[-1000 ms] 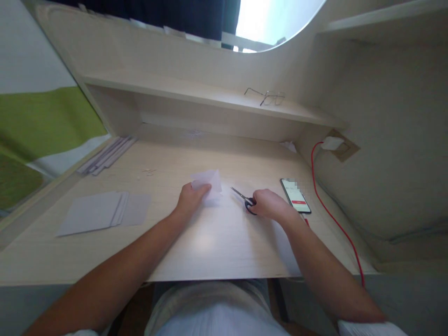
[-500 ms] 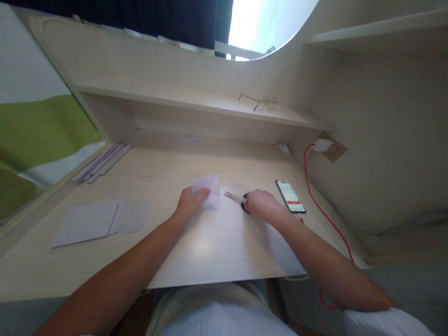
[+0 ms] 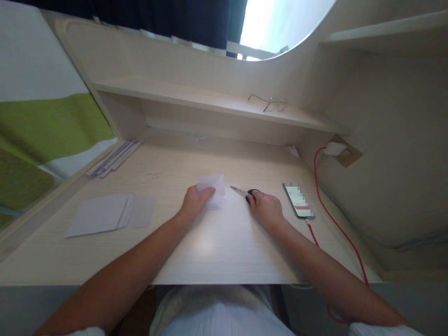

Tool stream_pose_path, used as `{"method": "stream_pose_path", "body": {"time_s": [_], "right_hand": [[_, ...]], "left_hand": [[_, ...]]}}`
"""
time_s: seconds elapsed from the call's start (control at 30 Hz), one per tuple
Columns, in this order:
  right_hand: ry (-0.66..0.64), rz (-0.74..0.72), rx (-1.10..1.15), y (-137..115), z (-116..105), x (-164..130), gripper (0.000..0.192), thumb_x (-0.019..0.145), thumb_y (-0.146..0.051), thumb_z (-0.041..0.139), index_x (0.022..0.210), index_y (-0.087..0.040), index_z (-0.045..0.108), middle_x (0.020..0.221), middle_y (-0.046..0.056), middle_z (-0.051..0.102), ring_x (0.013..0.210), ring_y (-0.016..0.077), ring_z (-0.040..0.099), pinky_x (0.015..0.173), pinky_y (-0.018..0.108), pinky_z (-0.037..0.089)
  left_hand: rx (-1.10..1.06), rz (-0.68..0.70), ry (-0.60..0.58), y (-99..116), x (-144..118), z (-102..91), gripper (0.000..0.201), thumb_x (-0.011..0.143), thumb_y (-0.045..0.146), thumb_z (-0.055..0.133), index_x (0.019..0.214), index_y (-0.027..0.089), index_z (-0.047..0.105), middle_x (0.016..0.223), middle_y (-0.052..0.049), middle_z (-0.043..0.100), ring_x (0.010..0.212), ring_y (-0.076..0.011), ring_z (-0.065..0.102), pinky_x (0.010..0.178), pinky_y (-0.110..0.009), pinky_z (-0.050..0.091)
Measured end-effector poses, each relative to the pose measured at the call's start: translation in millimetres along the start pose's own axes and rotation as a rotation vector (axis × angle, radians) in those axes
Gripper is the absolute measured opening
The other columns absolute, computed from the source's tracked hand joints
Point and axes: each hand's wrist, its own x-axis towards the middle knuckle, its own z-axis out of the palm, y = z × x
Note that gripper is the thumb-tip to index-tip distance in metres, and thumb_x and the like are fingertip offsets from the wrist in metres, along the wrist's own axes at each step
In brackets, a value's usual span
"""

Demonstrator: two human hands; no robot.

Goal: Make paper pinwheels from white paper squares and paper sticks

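Note:
My left hand (image 3: pixel 194 200) pinches a small folded piece of white paper (image 3: pixel 213 185) just above the light wooden desk (image 3: pixel 210 242). To its right, my right hand (image 3: pixel 266 208) rests on the desk with its fingers on the black handles of a pair of scissors (image 3: pixel 245 192). The scissors lie flat, their closed blades pointing left toward the paper. A short gap separates the blade tip from the paper.
A fanned stack of grey-white sheets (image 3: pixel 110 213) lies at the left. Paper strips (image 3: pixel 114 157) sit at the far left edge. A phone (image 3: pixel 298 200) on a red cable (image 3: pixel 332 219) lies to the right. Glasses (image 3: pixel 269 102) rest on the shelf.
My right hand has eased back so the scissor handles show more and the scissors lie on the desk. My left hand keeps hold of the paper.

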Motion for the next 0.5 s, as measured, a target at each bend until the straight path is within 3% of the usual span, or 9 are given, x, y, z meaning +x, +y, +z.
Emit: {"method": "stream_pose_path", "body": {"time_s": [0.23,0.4,0.5], "right_hand": [[-0.056,0.005,-0.033,6.8,1.0,10.5,0.038,0.106,-0.034,0.039,0.109,-0.019,0.074,0.109,0.014,0.078,0.094,0.0259,0.074,0.078,0.032,0.047],[-0.053,0.005,-0.027,3.1,-12.2,25.8,0.032,0.1,-0.031,0.05,0.097,-0.016,0.078,0.101,0.018,0.078,0.093,0.0297,0.074,0.08,0.035,0.049],[0.034,-0.007,0.255,-18.1,-19.5,60.7,0.025,0.094,-0.027,0.058,0.093,-0.015,0.079,0.105,0.02,0.078,0.103,0.0332,0.072,0.088,0.04,0.05]], "left_hand": [[-0.005,0.018,0.037,-2.7,10.2,-4.6,0.027,0.066,0.034,0.077,0.081,0.012,0.076,0.083,-0.012,0.077,0.073,-0.0241,0.069,0.072,-0.035,0.056],[-0.046,0.035,0.085,-5.7,16.4,-5.5,0.027,0.065,0.032,0.079,0.081,0.011,0.077,0.081,-0.011,0.077,0.069,-0.0214,0.067,0.066,-0.032,0.054],[-0.068,0.055,0.157,-3.3,20.8,-11.2,0.028,0.066,0.034,0.08,0.081,0.011,0.077,0.081,-0.011,0.077,0.068,-0.0205,0.067,0.065,-0.03,0.053]]}}
